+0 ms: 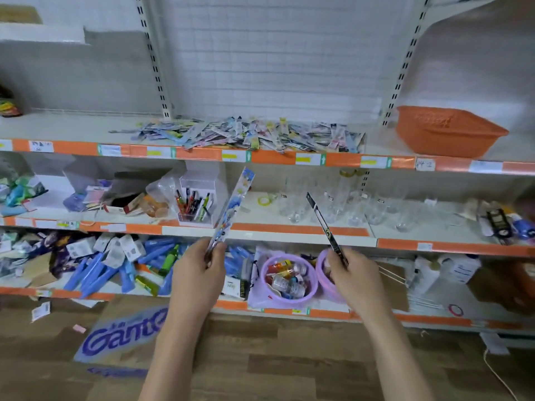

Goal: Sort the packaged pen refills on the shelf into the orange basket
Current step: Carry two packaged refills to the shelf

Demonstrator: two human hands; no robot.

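Head view: carry step, judged mid-sort, most of the work still ahead. Left hand grips one blue-and-white packaged refill by its lower end, fingers curled round it, pack tilted up and to the right. Right hand pinches a dark slim refill pack by its lower end, pack tilted up and to the left. Both packs are held in front of the lower shelves, well below the top shelf. Main pile of refill packs still lies loose and overlapping on the top shelf, mid-span, reaching its front edge. Orange basket sits on the same shelf, right of the pile, apart from it; its inside is not visible from here. Next move probably: lift both hands up and right, over the basket rim, release. Packs look flat, long, thin, glossy plastic sleeves, likely slippery, light.
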